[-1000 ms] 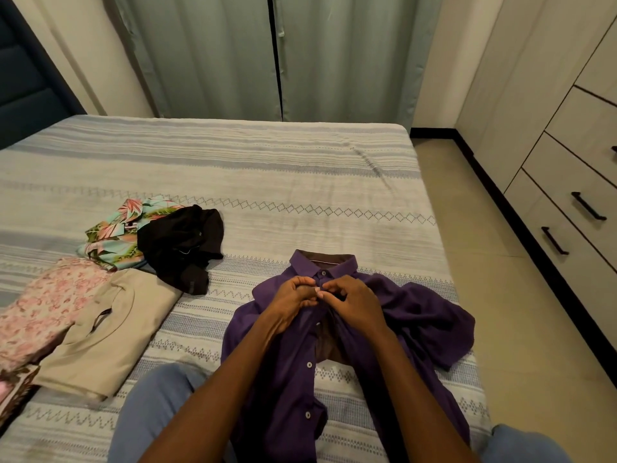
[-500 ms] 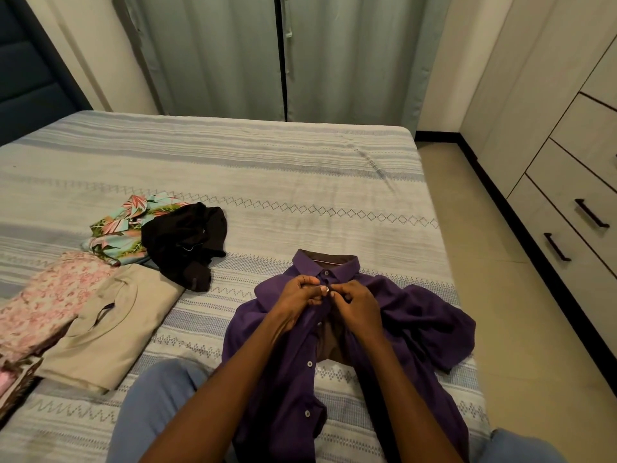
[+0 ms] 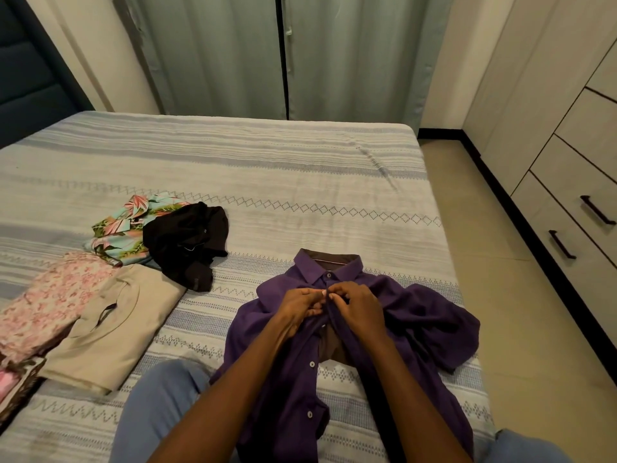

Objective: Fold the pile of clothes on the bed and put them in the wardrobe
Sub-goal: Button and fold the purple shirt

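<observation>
On bed (image 3: 300,168): both hands pinch purple shirt (image 3: 417,315) placket; folded clothes (image 3: 113,329) left.

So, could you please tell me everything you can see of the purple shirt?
The purple shirt is a collared button-up of soft woven-looking cloth with small pale buttons. It lies front-up on the striped bed, collar away from the person, front partly open, its sleeve rumpled. The left hand and right hand pinch its placket just below the collar.

Shirt (image 3: 417,315) lies on bed (image 3: 300,168), right of folded clothes (image 3: 110,322).
</observation>
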A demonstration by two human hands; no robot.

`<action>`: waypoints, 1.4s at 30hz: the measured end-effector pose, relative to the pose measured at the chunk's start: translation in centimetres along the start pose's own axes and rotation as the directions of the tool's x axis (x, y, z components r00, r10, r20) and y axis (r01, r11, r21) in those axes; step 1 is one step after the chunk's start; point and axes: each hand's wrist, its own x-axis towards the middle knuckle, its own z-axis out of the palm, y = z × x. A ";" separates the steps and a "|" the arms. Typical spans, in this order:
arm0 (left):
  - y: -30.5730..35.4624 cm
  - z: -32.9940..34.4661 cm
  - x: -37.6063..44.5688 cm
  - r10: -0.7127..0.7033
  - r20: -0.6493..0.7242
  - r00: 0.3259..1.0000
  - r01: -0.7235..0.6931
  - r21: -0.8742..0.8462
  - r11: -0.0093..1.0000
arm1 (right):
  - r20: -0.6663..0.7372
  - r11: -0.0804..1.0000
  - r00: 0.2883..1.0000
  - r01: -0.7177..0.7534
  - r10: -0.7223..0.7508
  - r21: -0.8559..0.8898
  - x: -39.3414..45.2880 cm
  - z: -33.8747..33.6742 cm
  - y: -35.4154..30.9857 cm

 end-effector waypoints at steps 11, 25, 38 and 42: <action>-0.5 0.0 0.3 0.106 0.000 0.994 -0.106 0.057 0.993 | -0.035 0.997 0.999 0.037 -0.039 -0.062 -0.2 0.3 -0.1; 1.3 1.5 0.4 0.291 -0.075 0.954 -0.241 0.386 0.891 | 0.085 0.918 0.985 -0.172 0.151 0.357 0.6 -0.5 0.1; -1.7 0.3 -2.7 0.292 -0.003 0.956 -0.176 0.791 0.586 | 0.230 0.942 0.938 -0.191 0.258 -0.278 -4.0 1.0 0.2; -3.6 -0.5 -3.5 0.364 0.031 0.931 -0.157 0.934 0.320 | 0.174 0.945 0.945 -0.237 0.278 -0.226 -3.7 1.0 0.2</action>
